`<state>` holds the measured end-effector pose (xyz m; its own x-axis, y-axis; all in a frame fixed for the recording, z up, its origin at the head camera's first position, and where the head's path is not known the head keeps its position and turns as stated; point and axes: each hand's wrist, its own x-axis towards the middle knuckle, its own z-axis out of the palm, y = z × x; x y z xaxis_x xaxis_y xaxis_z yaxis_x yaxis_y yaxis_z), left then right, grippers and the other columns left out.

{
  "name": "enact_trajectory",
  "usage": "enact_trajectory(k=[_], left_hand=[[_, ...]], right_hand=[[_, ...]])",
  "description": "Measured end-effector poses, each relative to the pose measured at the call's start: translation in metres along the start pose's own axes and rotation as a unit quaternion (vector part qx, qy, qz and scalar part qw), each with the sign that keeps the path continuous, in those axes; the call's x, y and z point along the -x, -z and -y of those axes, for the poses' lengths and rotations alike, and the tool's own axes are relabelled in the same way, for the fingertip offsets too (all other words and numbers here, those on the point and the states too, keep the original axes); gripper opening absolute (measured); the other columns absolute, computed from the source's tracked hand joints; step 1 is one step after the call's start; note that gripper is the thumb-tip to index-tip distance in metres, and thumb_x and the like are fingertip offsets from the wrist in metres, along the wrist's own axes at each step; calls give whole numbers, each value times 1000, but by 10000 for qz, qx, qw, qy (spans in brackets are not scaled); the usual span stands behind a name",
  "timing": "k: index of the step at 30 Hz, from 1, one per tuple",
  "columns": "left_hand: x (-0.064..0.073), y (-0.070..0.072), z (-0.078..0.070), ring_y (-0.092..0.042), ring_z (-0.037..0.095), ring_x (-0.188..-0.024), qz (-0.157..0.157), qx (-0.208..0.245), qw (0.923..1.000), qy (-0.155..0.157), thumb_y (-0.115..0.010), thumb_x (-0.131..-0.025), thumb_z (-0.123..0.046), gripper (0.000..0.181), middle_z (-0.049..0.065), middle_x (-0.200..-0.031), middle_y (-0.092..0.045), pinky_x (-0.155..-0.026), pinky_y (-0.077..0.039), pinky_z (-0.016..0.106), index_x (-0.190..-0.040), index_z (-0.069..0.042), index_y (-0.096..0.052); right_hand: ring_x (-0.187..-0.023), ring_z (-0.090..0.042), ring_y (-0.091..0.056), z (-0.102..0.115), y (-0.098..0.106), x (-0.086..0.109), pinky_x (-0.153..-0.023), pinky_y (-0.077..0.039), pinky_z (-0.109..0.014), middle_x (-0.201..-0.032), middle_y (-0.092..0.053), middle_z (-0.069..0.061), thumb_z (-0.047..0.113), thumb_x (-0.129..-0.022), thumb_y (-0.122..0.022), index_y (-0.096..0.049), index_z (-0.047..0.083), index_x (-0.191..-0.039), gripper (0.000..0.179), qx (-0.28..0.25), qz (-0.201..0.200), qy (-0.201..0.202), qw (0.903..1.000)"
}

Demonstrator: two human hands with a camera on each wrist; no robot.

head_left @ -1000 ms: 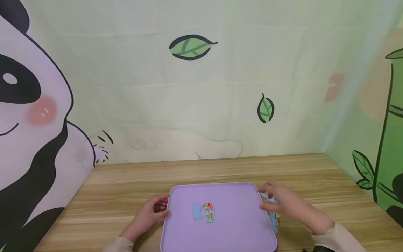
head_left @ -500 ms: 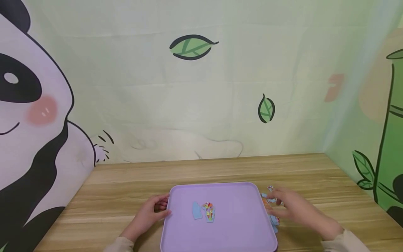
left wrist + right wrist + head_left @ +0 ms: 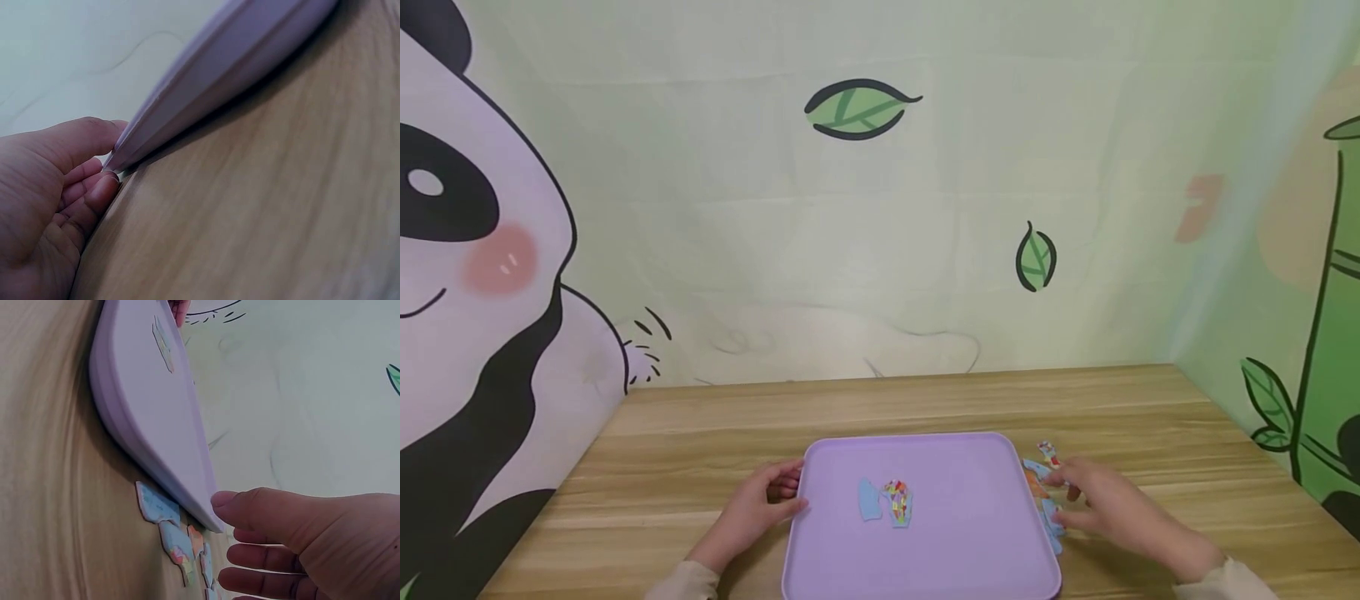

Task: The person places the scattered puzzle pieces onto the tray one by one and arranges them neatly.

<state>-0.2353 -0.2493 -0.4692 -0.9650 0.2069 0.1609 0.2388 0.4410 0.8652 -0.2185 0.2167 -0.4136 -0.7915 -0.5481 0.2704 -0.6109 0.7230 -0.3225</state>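
A purple tray (image 3: pixel 955 542) lies on the wooden table. My left hand (image 3: pixel 752 504) holds its left edge; in the left wrist view the thumb (image 3: pixel 94 134) is on the rim and the curled fingers are low against the edge. On the tray sit a plain blue puzzle piece (image 3: pixel 869 502) and, just right of it, a multicoloured puzzle piece (image 3: pixel 898 503). My right hand (image 3: pixel 1112 504) hovers by the loose puzzle pieces (image 3: pixel 176 540) along the tray's right side. Its thumb and fingers are apart, with nothing visibly held.
One small patterned piece (image 3: pixel 1048 452) lies off the tray's far right corner, apart from the others. A pale printed backdrop (image 3: pixel 880 250) with a panda and leaves stands behind the table (image 3: pixel 715 417).
My right hand has moved right, away from the tray's rim and over the loose pieces, uncovering the small patterned piece. The left hand and the pieces on the tray stay put.
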Motion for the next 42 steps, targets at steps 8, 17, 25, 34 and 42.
enact_trajectory(k=[8, 17, 25, 34, 42], left_hand=[[-1, 0, 1, -61, 14, -94, -71, -75, 9999, 43, -76, -79, -4, 57, 20, -111, -62, -82, -55, 19, -128, 12, -52], [-2, -1, 3, -61, 15, -94, -64, -94, 9999, 91, -76, -79, -4, 57, 19, -111, -62, -83, -55, 18, -129, 11, -52], [-2, 0, 2, -61, 12, -93, -73, -81, 9999, -56, -75, -79, -4, 56, 21, -111, -62, -83, -56, 19, -128, 12, -52], [1, 0, -1, -62, 19, -94, -14, 39, 10000, -84, -75, -80, -2, 57, 22, -111, -62, -83, -57, 23, -128, 14, -51], [1, 0, -1, -62, 21, -95, -21, 36, 10000, -53, -74, -80, -2, 56, 22, -111, -62, -83, -57, 24, -129, 14, -51]], right_hand=[[-74, -8, -56, -5, -6, 4, -60, -49, -22, -91, -67, 0, 23, -74, -80, -68, 3, -101, 36, 65, 178, -108, 9998], [-74, -2, -52, -9, -10, 6, -62, -49, -24, -88, -58, 6, 21, -74, -79, -68, 3, -103, 35, 148, 280, -85, 9995], [-73, 0, -49, -10, -11, 5, -60, -46, -21, -88, -56, 6, 23, -74, -79, -68, 6, -99, 32, 104, 477, -204, 9986], [-70, 0, -47, -8, -12, 3, -61, -45, -24, -82, -52, 9, 24, -69, -80, -67, 11, -91, 29, 412, 347, -123, 9985], [-72, -1, -47, -8, -12, 3, -62, -46, -25, -83, -52, 9, 28, -68, -82, -68, 11, -94, 34, 460, 406, -86, 9981]])
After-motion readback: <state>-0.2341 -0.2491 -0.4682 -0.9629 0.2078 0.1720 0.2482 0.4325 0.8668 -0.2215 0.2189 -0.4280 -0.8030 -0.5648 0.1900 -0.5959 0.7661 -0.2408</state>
